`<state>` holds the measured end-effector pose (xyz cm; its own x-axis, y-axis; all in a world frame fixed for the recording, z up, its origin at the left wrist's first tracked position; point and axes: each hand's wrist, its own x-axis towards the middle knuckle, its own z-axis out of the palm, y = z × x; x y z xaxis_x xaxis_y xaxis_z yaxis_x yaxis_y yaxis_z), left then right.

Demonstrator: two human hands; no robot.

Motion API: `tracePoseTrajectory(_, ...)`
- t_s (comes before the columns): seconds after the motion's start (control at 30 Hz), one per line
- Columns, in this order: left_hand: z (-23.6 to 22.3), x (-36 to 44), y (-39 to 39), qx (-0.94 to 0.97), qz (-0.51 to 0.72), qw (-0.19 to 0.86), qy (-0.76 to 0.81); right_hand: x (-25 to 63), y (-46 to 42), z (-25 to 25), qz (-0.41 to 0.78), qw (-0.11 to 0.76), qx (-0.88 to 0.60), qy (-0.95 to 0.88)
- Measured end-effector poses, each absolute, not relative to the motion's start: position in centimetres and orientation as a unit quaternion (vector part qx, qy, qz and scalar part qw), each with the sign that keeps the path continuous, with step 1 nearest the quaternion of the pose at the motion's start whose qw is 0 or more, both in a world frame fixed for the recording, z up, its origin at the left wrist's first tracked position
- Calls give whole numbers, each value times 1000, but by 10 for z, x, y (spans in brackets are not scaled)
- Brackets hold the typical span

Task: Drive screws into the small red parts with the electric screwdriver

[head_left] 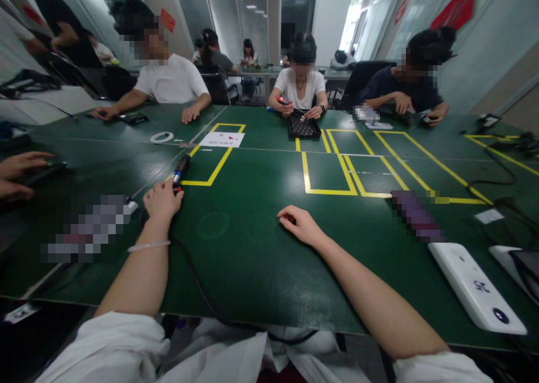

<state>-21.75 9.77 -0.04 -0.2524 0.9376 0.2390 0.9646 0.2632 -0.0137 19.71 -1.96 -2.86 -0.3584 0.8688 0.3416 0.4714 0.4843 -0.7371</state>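
Note:
My left hand lies on the table with its fingers closed over the near end of a dark cylindrical tool. The tool has a blue-and-white band, and a small orange-red part shows beside my fingertips. A black cable runs from near my left wrist over the table edge towards my lap. To the right, my right hand rests on the green tabletop, its fingers loosely curled together. Nothing shows in it. Faint ring marks are on the surface between the hands.
Yellow tape outlines mark the green table. A white power bank and a phone lie at right, a blurred-out device at left. Opposite, a person works over a black tray; other people sit around. A paper sheet lies ahead.

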Motion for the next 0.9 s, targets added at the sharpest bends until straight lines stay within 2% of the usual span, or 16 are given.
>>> tracePoseTrajectory(0.47, 7, -205, 92, -606, -83, 64, -789, 196, -20, -26, 251, 353, -439, -787)
tracePoseTrajectory(0.9, 3, -208, 98, -601, -100, 58, -791, 191, -14, -28, 360, 379, -470, -712)
